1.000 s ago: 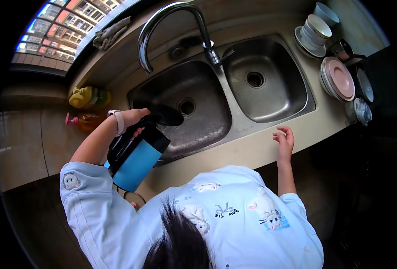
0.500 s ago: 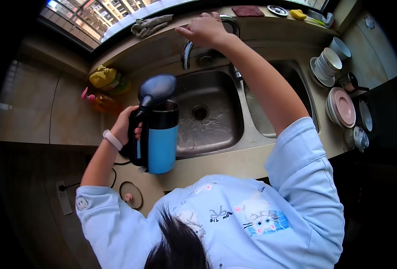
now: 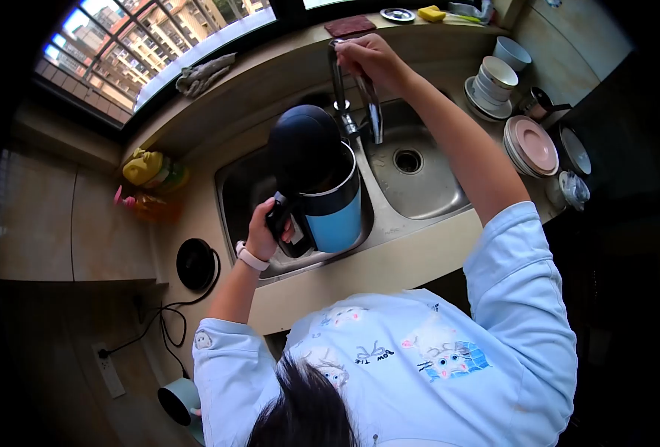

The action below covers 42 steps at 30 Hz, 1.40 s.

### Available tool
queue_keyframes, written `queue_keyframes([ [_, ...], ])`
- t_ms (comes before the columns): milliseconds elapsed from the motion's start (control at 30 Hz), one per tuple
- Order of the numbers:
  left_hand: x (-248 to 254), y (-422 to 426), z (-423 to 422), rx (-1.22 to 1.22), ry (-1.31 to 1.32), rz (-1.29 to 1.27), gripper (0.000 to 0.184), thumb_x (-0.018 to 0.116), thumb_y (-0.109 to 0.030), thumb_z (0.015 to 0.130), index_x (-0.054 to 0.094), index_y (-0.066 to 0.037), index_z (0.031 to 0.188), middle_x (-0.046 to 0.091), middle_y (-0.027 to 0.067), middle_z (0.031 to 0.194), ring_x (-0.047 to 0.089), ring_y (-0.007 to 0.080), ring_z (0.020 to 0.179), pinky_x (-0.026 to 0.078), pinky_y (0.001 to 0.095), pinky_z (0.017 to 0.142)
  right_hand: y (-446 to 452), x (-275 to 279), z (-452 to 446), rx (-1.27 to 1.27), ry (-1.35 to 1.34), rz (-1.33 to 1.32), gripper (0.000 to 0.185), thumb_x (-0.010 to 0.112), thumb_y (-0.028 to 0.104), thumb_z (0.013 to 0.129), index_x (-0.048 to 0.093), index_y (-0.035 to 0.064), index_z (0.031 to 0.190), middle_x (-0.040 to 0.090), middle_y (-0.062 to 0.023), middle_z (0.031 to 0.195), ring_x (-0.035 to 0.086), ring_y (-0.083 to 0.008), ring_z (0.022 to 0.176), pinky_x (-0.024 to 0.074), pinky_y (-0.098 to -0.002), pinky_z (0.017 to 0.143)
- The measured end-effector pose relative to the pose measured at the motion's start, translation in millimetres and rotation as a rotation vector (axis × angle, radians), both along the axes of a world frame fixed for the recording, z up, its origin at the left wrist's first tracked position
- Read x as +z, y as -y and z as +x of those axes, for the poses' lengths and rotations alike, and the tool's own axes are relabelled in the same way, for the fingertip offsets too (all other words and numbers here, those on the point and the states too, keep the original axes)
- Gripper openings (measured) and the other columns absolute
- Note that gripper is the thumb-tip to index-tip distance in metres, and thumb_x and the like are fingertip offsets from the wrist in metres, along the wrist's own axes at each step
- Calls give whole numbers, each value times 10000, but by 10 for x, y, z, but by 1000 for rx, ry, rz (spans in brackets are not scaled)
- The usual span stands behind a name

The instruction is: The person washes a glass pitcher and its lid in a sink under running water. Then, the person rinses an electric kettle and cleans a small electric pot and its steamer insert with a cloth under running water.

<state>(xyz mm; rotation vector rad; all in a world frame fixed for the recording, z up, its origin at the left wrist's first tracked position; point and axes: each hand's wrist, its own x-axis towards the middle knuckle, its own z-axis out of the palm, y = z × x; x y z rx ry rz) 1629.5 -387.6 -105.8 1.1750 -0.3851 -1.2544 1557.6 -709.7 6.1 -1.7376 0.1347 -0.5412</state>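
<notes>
- One pale counter, two-basin steel sink set in it.
- Faucet: spout over right basin.
- Blue-and-black kettle: over left basin, lid raised.
- Left hand: fingers wrapped round kettle's handle.
- Right hand: fingers closed on faucet's bend.

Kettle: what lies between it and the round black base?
Head view: from the base, a black cord, bare counter, the sink's left rim, then the left hand on the kettle handle.
</notes>
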Motion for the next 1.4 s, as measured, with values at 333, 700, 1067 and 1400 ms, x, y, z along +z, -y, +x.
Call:
queue_keyframes([
  [333, -149, 325, -256, -51, 268, -156, 467, 411, -449, 766, 505, -3, 666, 438, 60, 448, 427, 148, 398, 336, 244, 423, 130, -182, -117, -92, 387, 240, 350, 427, 240, 835, 585, 8, 625, 585, -83, 673, 532, -152, 722, 403, -267, 731],
  [700, -347, 624, -498, -7, 154, -258, 478, 362, -443, 763, 463, -21, 562, 417, 69, 427, 407, 171, 378, 328, 270, 434, 538, -1789, -11, -113, -476, -534, 375, 457, 122, 689, 570, 54, 1040, 551, -149, 1069, 496, -281, 1036, 384, -354, 879],
  [1067, -556, 570, -490, 28, 242, -312, 509, 325, -459, 789, 472, -24, 568, 440, 72, 451, 410, 174, 389, 326, 278, 433, 537, -2161, -262, -201, -463, -921, 456, 428, 15, 693, 484, 71, 1142, 418, -85, 1244, 432, -255, 1103, 384, -341, 897],
  [1400, -1838, 163, -15, 308, 312, -107, 615, 185, -545, 819, 426, -51, 543, 393, 60, 419, 384, 173, 393, 299, 270, 432, 506, -2184, -418, -54, -585, -385, 542, 367, -61, 619, 564, 130, 1086, 531, -142, 1106, 484, -280, 1047, 379, -343, 903],
])
